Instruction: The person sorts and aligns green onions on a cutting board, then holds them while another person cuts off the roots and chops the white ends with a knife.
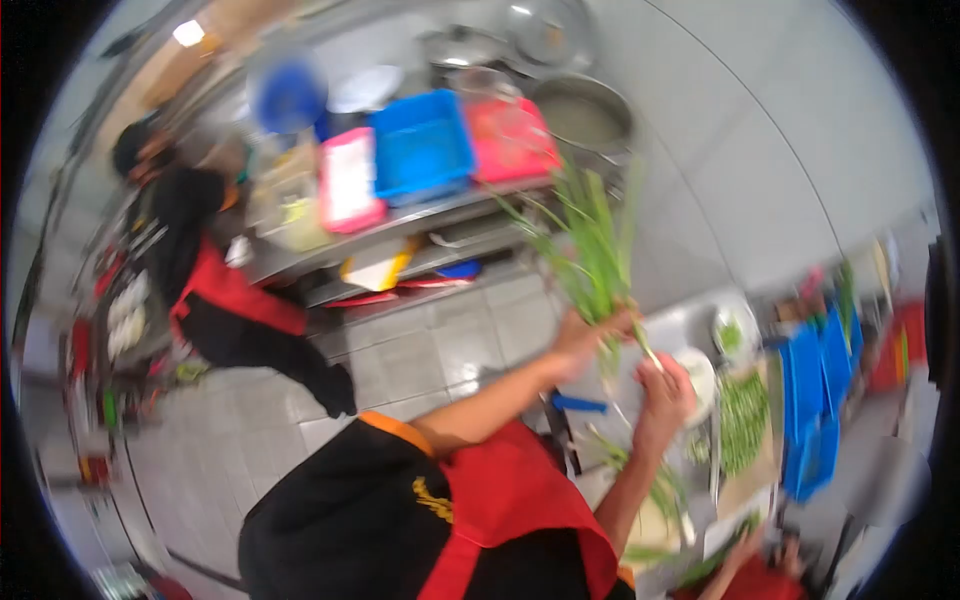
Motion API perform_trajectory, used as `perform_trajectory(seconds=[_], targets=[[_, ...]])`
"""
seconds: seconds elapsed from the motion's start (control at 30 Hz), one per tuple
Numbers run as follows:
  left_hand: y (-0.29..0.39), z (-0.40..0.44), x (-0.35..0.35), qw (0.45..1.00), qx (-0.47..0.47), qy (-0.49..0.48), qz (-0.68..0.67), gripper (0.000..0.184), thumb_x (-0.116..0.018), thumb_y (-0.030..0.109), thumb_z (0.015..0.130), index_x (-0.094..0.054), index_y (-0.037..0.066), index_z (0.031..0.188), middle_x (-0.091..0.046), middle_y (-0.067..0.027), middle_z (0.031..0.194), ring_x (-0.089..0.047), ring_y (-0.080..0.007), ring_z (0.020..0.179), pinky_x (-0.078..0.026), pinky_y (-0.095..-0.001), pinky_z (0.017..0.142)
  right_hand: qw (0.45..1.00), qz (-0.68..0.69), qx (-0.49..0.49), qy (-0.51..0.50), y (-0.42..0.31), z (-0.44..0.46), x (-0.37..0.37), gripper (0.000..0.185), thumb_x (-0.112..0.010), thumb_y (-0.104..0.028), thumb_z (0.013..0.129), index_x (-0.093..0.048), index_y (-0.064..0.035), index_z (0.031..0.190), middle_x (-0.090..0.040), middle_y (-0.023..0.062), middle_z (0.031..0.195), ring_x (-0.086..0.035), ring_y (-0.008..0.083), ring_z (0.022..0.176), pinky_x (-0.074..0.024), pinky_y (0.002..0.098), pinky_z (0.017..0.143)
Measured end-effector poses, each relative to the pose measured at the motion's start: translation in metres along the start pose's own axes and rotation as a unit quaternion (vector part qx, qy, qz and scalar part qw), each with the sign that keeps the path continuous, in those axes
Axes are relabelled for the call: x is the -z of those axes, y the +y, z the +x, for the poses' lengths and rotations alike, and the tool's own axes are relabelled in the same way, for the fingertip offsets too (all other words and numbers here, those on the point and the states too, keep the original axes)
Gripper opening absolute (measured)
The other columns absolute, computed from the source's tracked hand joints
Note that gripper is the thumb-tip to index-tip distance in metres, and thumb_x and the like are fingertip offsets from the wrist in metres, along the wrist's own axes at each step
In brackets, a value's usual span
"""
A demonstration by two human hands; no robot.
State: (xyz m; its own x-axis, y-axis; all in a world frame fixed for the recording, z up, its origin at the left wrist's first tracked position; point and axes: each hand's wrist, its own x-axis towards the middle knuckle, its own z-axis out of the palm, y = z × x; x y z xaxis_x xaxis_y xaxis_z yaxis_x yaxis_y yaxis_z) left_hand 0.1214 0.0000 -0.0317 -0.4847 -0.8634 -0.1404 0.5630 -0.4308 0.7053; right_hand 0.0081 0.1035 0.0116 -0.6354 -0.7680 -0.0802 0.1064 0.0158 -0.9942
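A bunch of long green onions (595,240) is held up in my left hand (590,335), its fingers wrapped round the stalks near the white ends. My right hand (665,390) is closed in a pinch on a pale stalk end just beside the bunch. Below my hands, more green onions (665,490) lie on a cutting board. To the right, chopped green pieces (743,425) cover another board, near a white bowl (695,385) and a small bowl with greens (730,333). A blue-handled tool (580,403) rests at the counter's left edge.
A steel shelf along the wall carries a blue basket (422,145), red trays and a large pot (582,112). Blue bins (812,400) stand at the right. One person in a red apron (235,290) is at the left; another person's hands (740,565) are at the lower right.
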Motion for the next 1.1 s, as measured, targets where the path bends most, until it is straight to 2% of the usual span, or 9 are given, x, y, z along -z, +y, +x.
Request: perform_trajectory(seconds=[0.3, 0.57, 0.63, 0.67, 0.8, 0.83, 0.9, 1.0, 1.1], targets=[[0.018, -0.005, -0.004, 0.999, 0.017, -0.025, -0.018, 0.033, -0.062, 0.017, 0.095, -0.052, 0.003, 0.124, -0.064, -0.0130, 0.109, -0.066, -0.0276, 0.097, -0.055, -0.0393, 0.082, 0.995, 0.094, -0.027, -0.004, 0.004, -0.012, 0.006, 0.018, -0.068, 0.003, 0.085, -0.064, 0.0090, 0.101, -0.069, 0.0137, 0.086, -0.067, 0.0182, 0.072, -0.0565, 0.0298, 0.067], [0.021, -0.010, -0.013, 0.998, 0.034, -0.043, -0.007, 0.034, -0.064, 0.016, 0.094, -0.052, 0.000, 0.122, -0.066, -0.0139, 0.101, -0.068, -0.0239, 0.088, -0.058, -0.0359, 0.075, 0.993, 0.103, -0.060, -0.018, 0.007, -0.023, 0.019, 0.020, -0.069, 0.002, 0.084, -0.064, 0.0087, 0.102, -0.069, 0.0126, 0.087, -0.066, 0.0167, 0.075, -0.0560, 0.0288, 0.070], [0.023, -0.010, -0.028, 1.000, -0.003, 0.023, -0.014, 0.032, -0.067, 0.016, 0.092, -0.056, 0.000, 0.116, -0.066, -0.0110, 0.095, -0.066, -0.0195, 0.077, -0.058, -0.0334, 0.071, 0.991, 0.053, -0.081, -0.090, 0.011, -0.019, 0.025, 0.023, -0.070, 0.001, 0.083, -0.064, 0.0083, 0.105, -0.069, 0.0117, 0.092, -0.066, 0.0162, 0.082, -0.0547, 0.0288, 0.076], [0.022, -0.010, -0.028, 1.000, -0.003, 0.007, -0.014, 0.032, -0.067, 0.016, 0.092, -0.056, 0.000, 0.116, -0.066, -0.0110, 0.095, -0.066, -0.0195, 0.077, -0.058, -0.0334, 0.071, 0.992, -0.015, -0.057, -0.108, 0.005, -0.020, 0.026, 0.027, -0.070, -0.002, 0.084, -0.065, 0.0051, 0.108, -0.067, 0.0086, 0.099, -0.064, 0.0160, 0.087, -0.0526, 0.0287, 0.079], [0.020, -0.013, -0.020, 0.994, 0.042, -0.043, 0.093, 0.023, -0.071, 0.015, 0.089, -0.062, 0.001, 0.104, -0.066, -0.0079, 0.084, -0.063, -0.0140, 0.067, -0.054, -0.0284, 0.062, 0.990, -0.101, 0.074, -0.071, -0.030, -0.008, 0.022, 0.027, -0.071, -0.009, 0.085, -0.067, -0.0009, 0.111, -0.063, 0.0061, 0.101, -0.062, 0.0143, 0.084, -0.0514, 0.0270, 0.073], [0.019, -0.016, -0.022, 0.989, 0.044, -0.058, 0.128, 0.021, -0.071, 0.015, 0.088, -0.063, 0.001, 0.101, -0.066, -0.0074, 0.081, -0.063, -0.0130, 0.065, -0.053, -0.0270, 0.059, 0.991, -0.102, 0.068, -0.055, -0.042, -0.005, 0.019, 0.027, -0.071, -0.009, 0.085, -0.067, -0.0009, 0.111, -0.063, 0.0061, 0.101, -0.062, 0.0143, 0.084, -0.0514, 0.0270, 0.073], [0.017, -0.022, -0.033, 0.987, 0.041, -0.061, 0.142, 0.016, -0.070, 0.014, 0.089, -0.065, 0.001, 0.095, -0.065, -0.0050, 0.077, -0.061, -0.0110, 0.063, -0.049, -0.0247, 0.056, 0.977, -0.146, 0.140, -0.063, -0.063, 0.004, 0.012, 0.027, -0.071, -0.011, 0.085, -0.067, 0.0008, 0.109, -0.063, 0.0068, 0.096, -0.061, 0.0121, 0.079, -0.0504, 0.0263, 0.066], [0.015, -0.026, -0.036, 0.964, 0.031, -0.098, 0.245, 0.012, -0.071, 0.012, 0.087, -0.065, 0.002, 0.082, -0.062, 0.0006, 0.067, -0.055, -0.0060, 0.054, -0.042, -0.0232, 0.048, 0.978, -0.170, 0.124, -0.014, -0.066, 0.016, 0.007, 0.024, -0.071, -0.013, 0.086, -0.067, 0.0011, 0.105, -0.064, 0.0060, 0.085, -0.061, 0.0108, 0.071, -0.0483, 0.0258, 0.060], [0.014, -0.027, -0.043, 0.954, 0.031, -0.118, 0.274, 0.013, -0.071, 0.011, 0.087, -0.065, 0.002, 0.081, -0.061, 0.0007, 0.065, -0.053, -0.0060, 0.050, -0.041, -0.0232, 0.045, 0.977, -0.187, 0.102, -0.001, -0.060, 0.017, 0.022, 0.021, -0.071, -0.013, 0.086, -0.068, 0.0001, 0.101, -0.064, 0.0035, 0.074, -0.060, 0.0095, 0.066, -0.0470, 0.0254, 0.058]])
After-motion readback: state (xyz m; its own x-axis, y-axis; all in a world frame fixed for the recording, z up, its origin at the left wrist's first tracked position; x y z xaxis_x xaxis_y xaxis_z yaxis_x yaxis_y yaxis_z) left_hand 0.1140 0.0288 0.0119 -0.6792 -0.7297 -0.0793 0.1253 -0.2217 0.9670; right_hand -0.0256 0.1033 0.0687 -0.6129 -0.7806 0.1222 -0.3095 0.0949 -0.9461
